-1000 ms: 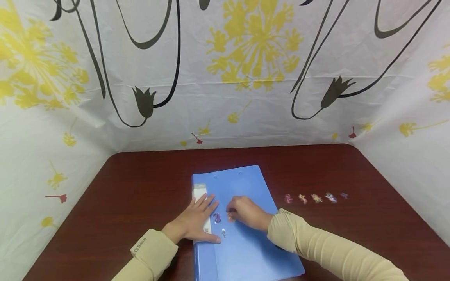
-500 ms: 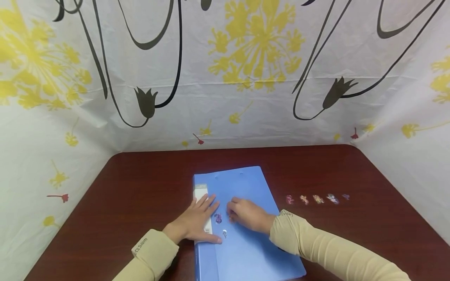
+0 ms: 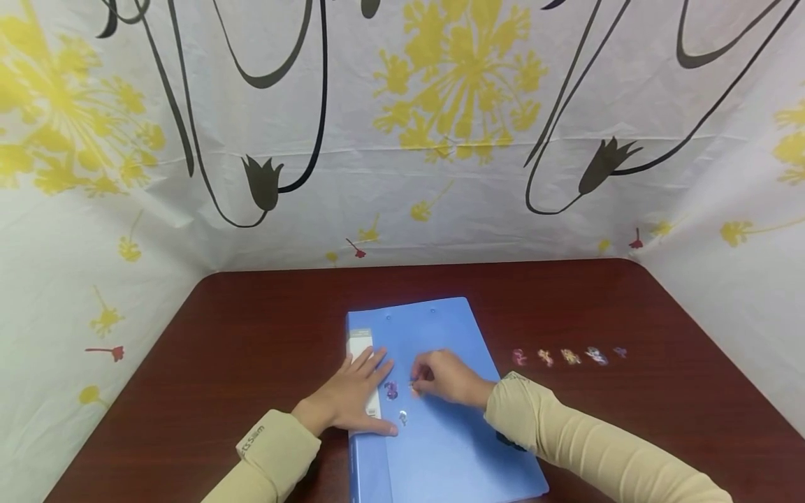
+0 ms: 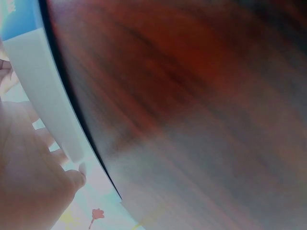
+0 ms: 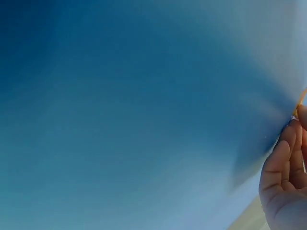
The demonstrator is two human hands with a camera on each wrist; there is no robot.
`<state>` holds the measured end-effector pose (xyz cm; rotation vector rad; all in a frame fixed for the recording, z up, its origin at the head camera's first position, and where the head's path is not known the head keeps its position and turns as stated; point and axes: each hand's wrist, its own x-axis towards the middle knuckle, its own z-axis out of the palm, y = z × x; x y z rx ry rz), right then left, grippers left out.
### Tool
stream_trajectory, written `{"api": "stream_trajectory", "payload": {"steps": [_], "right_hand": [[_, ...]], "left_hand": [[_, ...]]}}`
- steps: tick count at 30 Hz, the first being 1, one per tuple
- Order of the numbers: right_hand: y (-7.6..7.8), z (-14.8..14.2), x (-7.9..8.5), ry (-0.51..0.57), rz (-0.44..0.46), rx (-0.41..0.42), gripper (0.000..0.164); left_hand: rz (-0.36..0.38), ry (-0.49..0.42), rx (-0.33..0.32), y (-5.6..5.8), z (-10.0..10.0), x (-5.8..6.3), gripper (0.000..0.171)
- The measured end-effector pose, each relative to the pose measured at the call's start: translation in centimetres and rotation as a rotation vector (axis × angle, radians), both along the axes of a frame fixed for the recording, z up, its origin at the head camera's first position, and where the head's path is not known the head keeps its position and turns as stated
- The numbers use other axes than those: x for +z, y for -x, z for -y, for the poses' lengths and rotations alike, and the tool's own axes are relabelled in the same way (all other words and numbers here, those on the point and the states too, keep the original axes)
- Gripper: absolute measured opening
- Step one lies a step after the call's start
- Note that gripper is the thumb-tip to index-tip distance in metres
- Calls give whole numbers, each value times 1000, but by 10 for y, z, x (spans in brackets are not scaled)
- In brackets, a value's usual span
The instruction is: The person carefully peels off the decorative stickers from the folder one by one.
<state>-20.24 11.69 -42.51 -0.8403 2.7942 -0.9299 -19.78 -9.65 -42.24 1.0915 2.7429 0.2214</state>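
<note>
A blue ring binder or folder point(image 3: 459, 454) lies on the table in the head view. My left hand point(image 3: 349, 402) rests on its spine side with the fingers spread, over a white label strip point(image 3: 360, 341). On the cover, just right of those fingers, are a purple character sticker point(image 3: 392, 390) and a smaller pale sticker point(image 3: 403, 418). My right hand point(image 3: 448, 378) is beside them, thumb and fingertips pinching a small orange sticker point(image 3: 413, 389) at the cover, mostly hidden. The right wrist view shows the sticker's orange edge point(image 5: 300, 102) at the fingertips.
Several small colourful stickers point(image 3: 569, 357) lie in a row on the dark red-brown table point(image 3: 251, 335), right of the folder. A white cloth printed with yellow flowers and dark stems point(image 3: 415, 175) hangs behind the table and on both sides.
My right hand has lifted and turned slightly, so the orange sticker, hidden half a second ago, shows again by the thumb. My left hand stays on the folder.
</note>
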Motion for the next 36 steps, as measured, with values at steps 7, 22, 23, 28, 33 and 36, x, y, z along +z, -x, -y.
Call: {"api": "stream_trajectory", "payload": {"steps": [7,22,23,28,33,36], "right_hand": [[-1,-5,2,36,-16,28,7],[-14,-28,7,198,1,61,7],[-16,-32,8,205,5,48,7],[-21,-55,15,212,8,-47,8],[-25,-89,17,244,52,-113,4],[-29,-114,15,262,86,-145,6]], "left_hand": [[7,3,1,1,-1,-2,104],[11,-3,-8,1,0,-1,104],[11,-5,-9,1,0,-1,103],[12,-16,-19,1,0,0,102],[9,-20,-27,2,1,0,102],[6,-23,-30,2,1,-1,102]]}}
